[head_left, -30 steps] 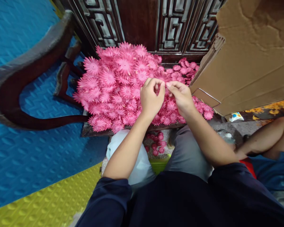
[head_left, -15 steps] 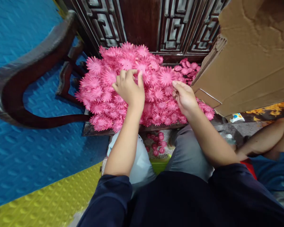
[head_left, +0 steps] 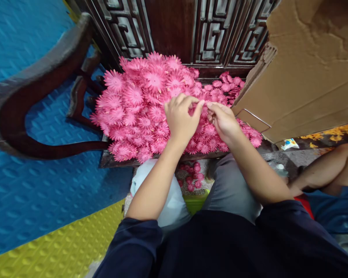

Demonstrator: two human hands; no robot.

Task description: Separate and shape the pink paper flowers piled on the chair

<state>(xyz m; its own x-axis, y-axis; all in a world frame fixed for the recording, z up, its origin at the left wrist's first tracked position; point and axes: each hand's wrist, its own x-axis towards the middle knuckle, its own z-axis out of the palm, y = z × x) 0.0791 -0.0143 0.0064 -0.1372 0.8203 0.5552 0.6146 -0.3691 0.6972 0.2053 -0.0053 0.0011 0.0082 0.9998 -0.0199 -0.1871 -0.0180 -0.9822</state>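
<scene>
My left hand is closed in a pinch over the pile of pink artificial flowers, its thumb and forefinger together at the tips. Whatever sits in that pinch is too small to make out. Right beside it, my right hand has its thumb and finger pressed on a pink piece, apparently one of the flowers, mostly hidden by the fingers. The fingertips of both hands nearly touch. Many-petalled and daisy-like, the flowers heap up on a dark wooden seat and spread behind and below both hands.
A torn cardboard box stands on the right. Carved dark wood rises behind the pile, with a curved armrest at left. More pink flowers lie on the floor between my knees. Another person's arm rests at right, near a bottle.
My left hand has moved right and slightly down from over the pile to meet my right hand, its fingers coming together. The large flower by my right fingertips no longer shows face-on.
</scene>
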